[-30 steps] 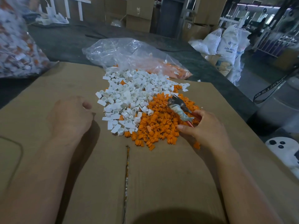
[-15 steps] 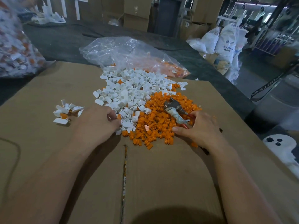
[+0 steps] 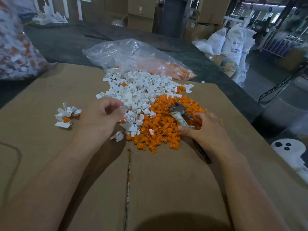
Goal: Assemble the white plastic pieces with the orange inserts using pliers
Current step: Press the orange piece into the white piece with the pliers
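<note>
Risk sits at our left grip (image 3: 101, 117), curled over the white pieces (image 3: 138, 90) on the bench (image 3: 166, 180); we cannot tell if it pinches one. Our right grip (image 3: 203, 129) wraps the pliers (image 3: 179, 112) atop the orange inserts (image 3: 166, 125), which a careless sweep may scatter.

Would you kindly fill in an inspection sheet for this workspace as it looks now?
Surface: brown cardboard, seam down the middle.
Job's things: white pieces heaped beside orange inserts; small mixed cluster at left; pliers.
Clutter: clear bag behind the heaps; full bag far left.
Hands: right hand grips the pliers; left hand curled at the white heap, hold unclear.
Cables: black lettered strap at right.
Surroundings: boxes, white sacks.
</note>
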`<action>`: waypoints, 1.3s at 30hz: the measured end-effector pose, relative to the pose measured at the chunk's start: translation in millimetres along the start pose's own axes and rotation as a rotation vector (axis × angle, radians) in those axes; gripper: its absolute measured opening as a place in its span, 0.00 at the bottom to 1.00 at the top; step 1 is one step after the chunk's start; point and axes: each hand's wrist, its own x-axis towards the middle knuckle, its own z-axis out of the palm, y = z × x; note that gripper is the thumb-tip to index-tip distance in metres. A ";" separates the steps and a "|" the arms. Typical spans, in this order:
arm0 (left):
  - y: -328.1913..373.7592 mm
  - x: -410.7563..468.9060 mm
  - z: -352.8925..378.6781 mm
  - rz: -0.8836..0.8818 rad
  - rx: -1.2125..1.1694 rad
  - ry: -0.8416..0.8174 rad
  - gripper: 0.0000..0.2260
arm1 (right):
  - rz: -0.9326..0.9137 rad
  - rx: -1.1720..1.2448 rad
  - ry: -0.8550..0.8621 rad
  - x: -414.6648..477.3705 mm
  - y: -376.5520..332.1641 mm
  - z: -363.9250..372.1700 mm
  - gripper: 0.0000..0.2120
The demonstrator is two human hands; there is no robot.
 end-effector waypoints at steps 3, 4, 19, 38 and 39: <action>7.6 -3.2 1.1 -0.067 -0.257 -0.082 0.07 | -0.228 0.151 0.146 -7.4 -10.5 -6.9 0.16; 9.3 -3.6 1.3 -0.108 -0.338 -0.115 0.05 | -0.300 0.184 0.121 -10.1 -14.2 -9.4 0.10; 15.1 -6.4 3.0 -0.313 -0.704 -0.291 0.05 | -0.410 -0.029 -0.283 -15.1 -24.4 -1.9 0.10; 17.2 -18.1 13.2 -0.328 -0.664 -0.507 0.16 | -0.342 0.645 -0.082 -29.4 -46.0 4.2 0.07; 17.0 -18.5 13.7 -0.326 -0.665 -0.509 0.16 | -0.357 0.667 -0.074 -30.5 -47.4 5.0 0.08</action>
